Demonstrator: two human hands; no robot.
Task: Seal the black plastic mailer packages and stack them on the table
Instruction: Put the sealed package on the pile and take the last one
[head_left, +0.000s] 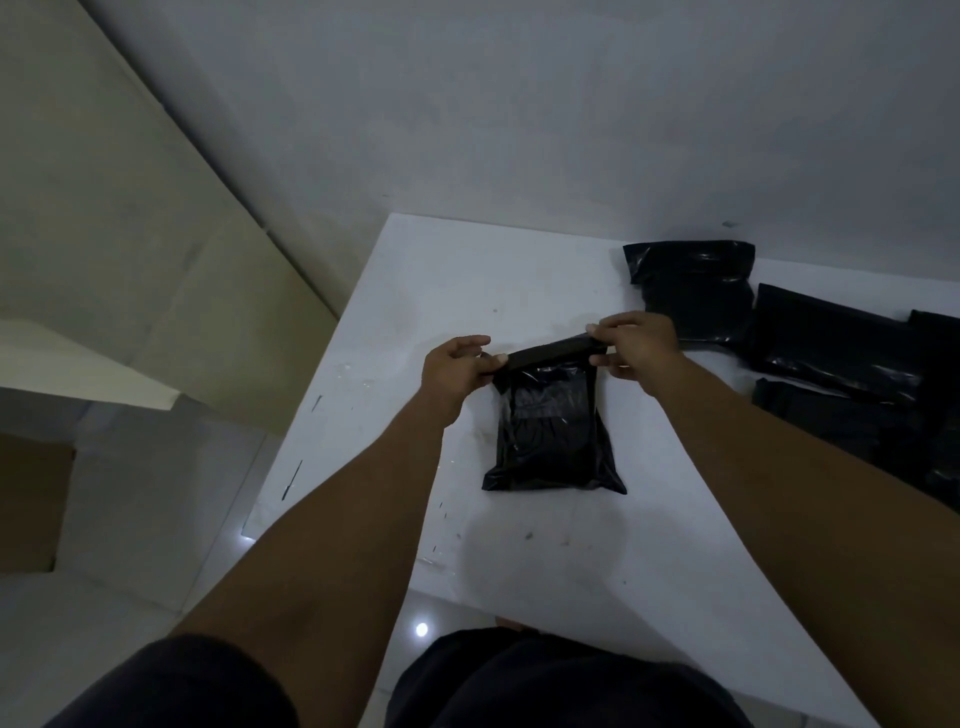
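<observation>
Dark shorts (545, 680), scuffed white table (571, 545), grey wall (519, 104), glossy floor (130, 545)

Both bare forearms reach forward from the bottom of the view and draw closer toward the wrists. The left hand (457, 371) pinches the left end of the mailer flap (550, 349) between thumb and fingers. The right hand (638, 344) pinches its right end, fingers on top and thumb underneath.
</observation>
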